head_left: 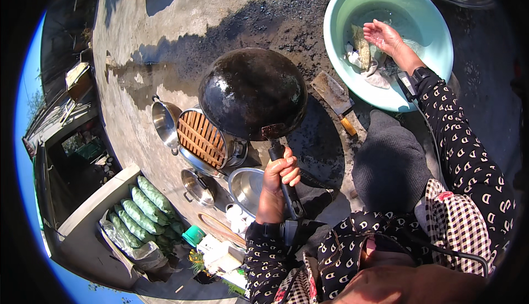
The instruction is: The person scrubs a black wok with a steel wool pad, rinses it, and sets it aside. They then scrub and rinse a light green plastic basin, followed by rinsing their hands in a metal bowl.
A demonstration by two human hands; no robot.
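Basin (344, 15), pale green, at your right; the wet cloths (376, 77) inside blur together. Black wok (252, 95), raised left of it, underside facing you, interior hidden. Your left hand (280, 174) grasps its handle (293, 199), covering part. Your right hand (384, 37), fingers unclenched, is over the basin; contact unclear.

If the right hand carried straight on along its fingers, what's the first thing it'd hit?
The right hand would probably meet the far-left inner wall of the pale green basin first. Its height is unclear, though; if it's above the rim, it might pass over.
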